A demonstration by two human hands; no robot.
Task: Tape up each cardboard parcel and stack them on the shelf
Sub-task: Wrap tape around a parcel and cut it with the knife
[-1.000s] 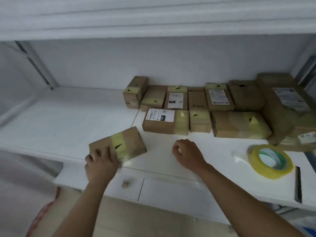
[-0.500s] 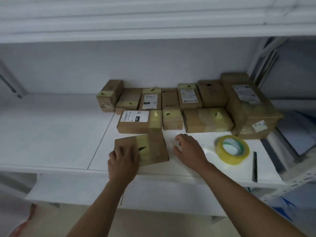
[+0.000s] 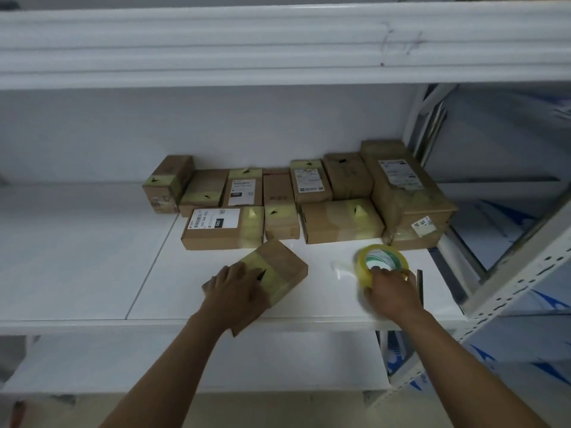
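Note:
A small cardboard parcel (image 3: 278, 267) with a yellowish tape band lies skewed near the front edge of the white shelf (image 3: 92, 257), one corner hanging over the edge. My left hand (image 3: 236, 287) rests on top of its near end, fingers spread over it. To the right, my right hand (image 3: 391, 291) grips the near rim of the yellow tape roll (image 3: 381, 257), which is tilted up off the shelf. A loose strip of clear tape trails left from the roll. Several taped parcels (image 3: 309, 205) sit in two rows at the back.
A dark thin cutter or pen (image 3: 419, 279) lies on the shelf just right of the tape roll. A white metal upright (image 3: 509, 273) bounds the shelf on the right. An upper shelf board (image 3: 278, 47) hangs overhead. The shelf's left half is bare.
My right hand moved right from beside the parcel and took hold of the tape roll, tipping it up. The parcel turned under my left hand so a corner overhangs the edge. The view shifted right.

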